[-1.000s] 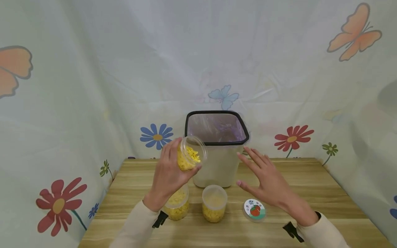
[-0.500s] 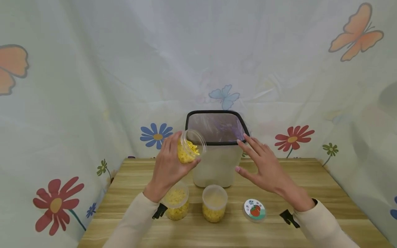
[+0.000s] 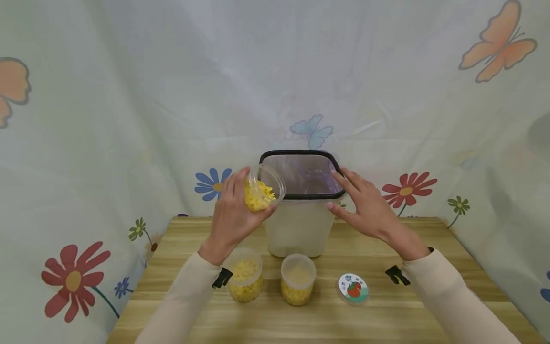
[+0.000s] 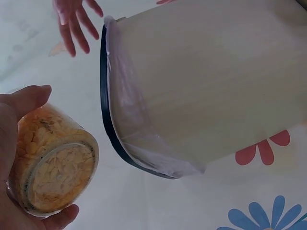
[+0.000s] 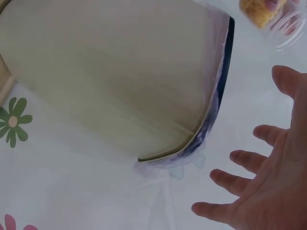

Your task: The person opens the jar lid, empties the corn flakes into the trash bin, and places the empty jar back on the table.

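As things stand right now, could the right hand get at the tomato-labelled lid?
Probably yes: the right hand holds nothing, and the tomato-labelled lid lies uncovered on the table, with nothing visible in between.

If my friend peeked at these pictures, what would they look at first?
Probably the tilted clear jar of yellow flakes in the left hand, its open mouth turned toward the big black-rimmed bin in the middle. Next, maybe the right hand, fingers spread beside the bin's rim. Then the round tomato-picture lid on the wooden table, and the orange butterfly high on the right.
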`<state>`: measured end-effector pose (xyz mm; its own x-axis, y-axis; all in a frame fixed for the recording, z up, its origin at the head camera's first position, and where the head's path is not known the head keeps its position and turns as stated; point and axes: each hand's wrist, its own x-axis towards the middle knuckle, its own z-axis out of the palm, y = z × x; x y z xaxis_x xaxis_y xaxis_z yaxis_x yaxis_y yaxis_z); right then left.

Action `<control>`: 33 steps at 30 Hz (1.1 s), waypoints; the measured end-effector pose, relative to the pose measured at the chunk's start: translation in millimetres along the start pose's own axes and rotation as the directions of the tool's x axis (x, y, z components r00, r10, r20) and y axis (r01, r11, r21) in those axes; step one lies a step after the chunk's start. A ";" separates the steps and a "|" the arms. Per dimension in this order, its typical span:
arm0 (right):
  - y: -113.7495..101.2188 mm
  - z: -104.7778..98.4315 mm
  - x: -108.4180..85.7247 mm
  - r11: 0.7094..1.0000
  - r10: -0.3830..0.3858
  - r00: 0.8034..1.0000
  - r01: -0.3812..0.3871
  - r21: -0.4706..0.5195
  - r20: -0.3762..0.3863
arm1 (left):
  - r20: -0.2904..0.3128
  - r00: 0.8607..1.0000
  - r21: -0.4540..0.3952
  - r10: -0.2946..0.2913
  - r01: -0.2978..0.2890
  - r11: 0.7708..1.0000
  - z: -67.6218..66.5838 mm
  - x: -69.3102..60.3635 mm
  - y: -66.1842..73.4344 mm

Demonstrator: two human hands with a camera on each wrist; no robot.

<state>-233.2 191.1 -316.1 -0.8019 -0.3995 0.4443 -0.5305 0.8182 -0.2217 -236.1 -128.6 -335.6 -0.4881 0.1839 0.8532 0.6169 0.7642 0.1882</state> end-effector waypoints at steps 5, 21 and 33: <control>9.7 0.9 11.9 1.000 0.017 1.000 -0.017 0.000 0.017 | -0.002 1.000 0.002 -0.002 0.002 1.000 -0.9 7.4 0.0; 22.1 -9.1 44.2 0.997 0.066 0.987 -0.059 -0.056 0.146 | -0.001 1.000 0.017 -0.024 0.024 1.000 3.2 26.7 -4.6; 33.2 -4.4 68.3 0.983 0.151 0.964 -0.169 0.066 0.219 | -0.003 0.999 0.042 -0.048 0.048 0.998 6.7 35.0 -13.2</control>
<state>-304.4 192.8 -289.3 -0.9134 -0.3519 0.2046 -0.4041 0.8448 -0.3507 -265.4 -128.1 -311.4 -0.5153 0.1449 0.8447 0.5664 0.7973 0.2088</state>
